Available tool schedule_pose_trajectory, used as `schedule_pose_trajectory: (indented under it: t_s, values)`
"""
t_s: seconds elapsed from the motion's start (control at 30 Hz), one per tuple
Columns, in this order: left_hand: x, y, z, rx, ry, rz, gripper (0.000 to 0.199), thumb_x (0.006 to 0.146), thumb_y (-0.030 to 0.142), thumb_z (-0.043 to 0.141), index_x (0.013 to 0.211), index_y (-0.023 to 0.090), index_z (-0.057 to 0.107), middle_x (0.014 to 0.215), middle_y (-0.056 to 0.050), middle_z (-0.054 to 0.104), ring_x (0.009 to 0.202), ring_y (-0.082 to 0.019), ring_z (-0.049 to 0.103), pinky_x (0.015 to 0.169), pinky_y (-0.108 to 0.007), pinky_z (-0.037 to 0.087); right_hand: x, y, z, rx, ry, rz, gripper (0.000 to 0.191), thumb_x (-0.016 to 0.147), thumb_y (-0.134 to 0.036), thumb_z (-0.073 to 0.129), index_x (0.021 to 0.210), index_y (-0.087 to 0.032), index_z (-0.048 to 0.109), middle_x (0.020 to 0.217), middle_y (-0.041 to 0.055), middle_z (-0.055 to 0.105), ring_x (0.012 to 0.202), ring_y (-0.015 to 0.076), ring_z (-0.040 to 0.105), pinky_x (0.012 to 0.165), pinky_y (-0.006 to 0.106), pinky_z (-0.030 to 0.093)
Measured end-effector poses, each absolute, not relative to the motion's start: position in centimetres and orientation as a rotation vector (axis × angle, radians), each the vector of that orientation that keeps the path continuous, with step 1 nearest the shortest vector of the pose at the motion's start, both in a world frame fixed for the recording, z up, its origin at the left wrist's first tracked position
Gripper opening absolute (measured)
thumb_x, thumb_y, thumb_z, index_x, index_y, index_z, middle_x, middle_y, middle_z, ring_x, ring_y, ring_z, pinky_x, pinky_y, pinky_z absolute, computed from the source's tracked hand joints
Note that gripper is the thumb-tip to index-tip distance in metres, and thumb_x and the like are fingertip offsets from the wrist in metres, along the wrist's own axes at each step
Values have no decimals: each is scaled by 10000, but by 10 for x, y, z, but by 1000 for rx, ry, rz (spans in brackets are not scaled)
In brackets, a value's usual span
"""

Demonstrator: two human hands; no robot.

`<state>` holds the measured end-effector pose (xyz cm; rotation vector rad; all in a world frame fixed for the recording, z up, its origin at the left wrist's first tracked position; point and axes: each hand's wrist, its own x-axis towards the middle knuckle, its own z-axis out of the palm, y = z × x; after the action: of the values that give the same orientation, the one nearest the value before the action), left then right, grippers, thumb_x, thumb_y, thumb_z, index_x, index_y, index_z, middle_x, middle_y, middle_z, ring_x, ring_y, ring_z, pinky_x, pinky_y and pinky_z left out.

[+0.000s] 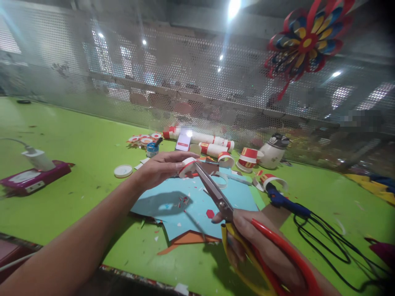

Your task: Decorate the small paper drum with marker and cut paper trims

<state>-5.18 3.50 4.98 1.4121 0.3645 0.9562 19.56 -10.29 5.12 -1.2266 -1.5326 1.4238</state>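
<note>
My left hand (163,166) is closed around a small white paper piece with a red edge (187,166), held above the table. My right hand (262,238) grips a pair of scissors (220,203) with red and yellow handles. The blades point up and to the left, and their tips meet the paper piece; whether they are parted is hard to tell. Below both hands lies light blue paper (160,205) with a jagged edge. Small red and white scraps (184,200) and a red hexagon (210,213) rest on it. Orange paper (191,237) shows underneath.
A blue glue gun (279,197) with a black cord lies at right. Paper cups (247,158), a kettle-like pot (273,152), a phone (183,139) and a blue jar (152,149) stand behind. A purple power strip (37,176) is at left. A perforated screen (197,82) borders the green table.
</note>
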Motion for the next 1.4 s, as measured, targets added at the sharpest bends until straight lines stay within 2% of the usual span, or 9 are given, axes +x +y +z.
schedule_pose_trajectory:
  t_s: [0.1,0.2,0.33,0.47,0.57,0.7,0.87,1.13,1.4]
  values:
    - [-52,36,50,1440,362,981,406,775,251,701,1167,144,703,1167,-157,693,1036,-294,650,879,-395,507,197,-102,54,-1230,-1612,1361,537,926,-643,416,1030,-172,652,576,-15,536,577,172,581,631,323,483]
    - [-51,36,49,1476,341,1021,414,765,229,733,1173,166,697,1127,-132,715,993,-255,671,840,-346,511,198,-100,57,-1217,-1676,1304,569,924,-666,381,1016,-181,664,627,15,575,665,204,623,722,355,495]
    - [-47,33,50,1485,369,1044,531,746,217,776,1254,170,628,1067,-131,733,993,-244,681,806,-326,527,195,-98,52,-1276,-1815,1101,554,934,-637,394,1073,-165,650,665,29,610,642,178,607,617,292,463]
    - [-42,29,51,1471,372,1091,525,740,183,784,1239,159,620,1088,-132,722,996,-238,686,835,-339,537,191,-96,45,-1265,-1975,772,460,947,-569,412,946,-176,652,762,40,632,670,156,553,587,260,415]
    - [-40,28,51,1458,361,1103,525,735,159,786,1230,155,614,1051,-118,727,954,-217,698,832,-333,542,189,-97,45,-1266,-2018,651,354,954,-477,444,903,-184,635,718,11,591,631,135,499,572,248,374]
    - [-37,28,50,1451,401,1130,551,721,183,805,1228,140,594,993,-104,720,937,-216,694,818,-340,546,188,-98,45,-1269,-2033,615,312,949,-450,463,870,-188,613,673,-8,553,597,125,452,549,242,340]
    - [-35,27,47,1469,427,1154,565,709,211,819,1215,127,581,939,-86,707,915,-218,691,838,-374,545,188,-97,43,-1272,-2026,622,316,948,-447,458,849,-187,606,683,-3,567,599,124,460,547,236,342]
    - [-33,29,46,1463,409,1148,539,714,205,812,1192,129,575,922,-78,708,912,-215,694,848,-377,544,187,-97,42,-1295,-2022,564,315,941,-451,473,862,-192,634,730,11,626,641,139,533,579,227,403]
    - [-34,27,47,1469,425,1141,507,715,210,809,1168,149,590,919,-76,711,929,-225,695,843,-377,541,188,-97,39,-1320,-2041,405,311,934,-436,510,913,-174,676,664,-9,605,599,129,540,557,210,435]
